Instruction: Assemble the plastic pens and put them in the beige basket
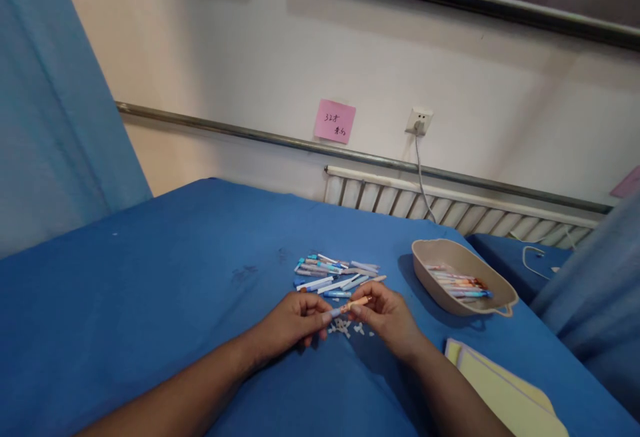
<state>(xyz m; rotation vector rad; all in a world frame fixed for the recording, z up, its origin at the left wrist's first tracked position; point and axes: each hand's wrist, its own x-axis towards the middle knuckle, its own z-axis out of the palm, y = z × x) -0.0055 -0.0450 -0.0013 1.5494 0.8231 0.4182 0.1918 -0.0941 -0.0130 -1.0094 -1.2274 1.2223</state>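
Between my two hands is a pen, pale blue-grey at its left part and orange at its right. My left hand pinches the pale end between thumb and fingers. The orange end is gripped by my right hand, with the tip poking out past the fingers. Just beyond the hands lies a loose pile of pens in blue, white and grey. Small white pieces are scattered on the blue cloth below the held pen; their kind is too small to make out.
To the right stands a beige basin with several pens in it. Yellow cloths or pads with pale purple edges lie near my right forearm. A blue sheet covers the table. Behind are a radiator, a wall rail and a plugged-in cord.
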